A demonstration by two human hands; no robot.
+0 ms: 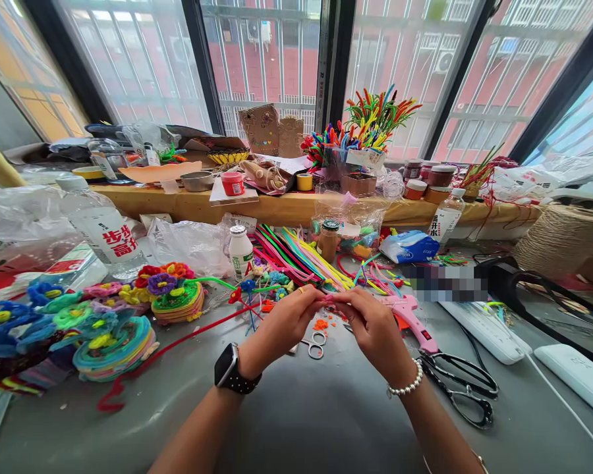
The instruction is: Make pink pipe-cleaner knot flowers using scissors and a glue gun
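My left hand [285, 322] and my right hand [370, 326] meet above the grey table [296, 421], fingertips pinched together on a small pink pipe-cleaner piece [328, 298]. Both hands are closed on it. A black smartwatch sits on my left wrist, a pearl bracelet on my right. Under the hands lie small silver scissors [315, 344] and orange scraps [320, 324]. A long red pipe cleaner [178, 342] trails left across the table.
Coiled pipe-cleaner flowers [113, 342] pile up at left. A pink glue gun [411, 319] and black scissors [462, 388] lie right of my hands. Loose pipe cleaners [296, 253], bottles and a power strip [484, 329] crowd the back; a wooden ledge [277, 207] holds more supplies.
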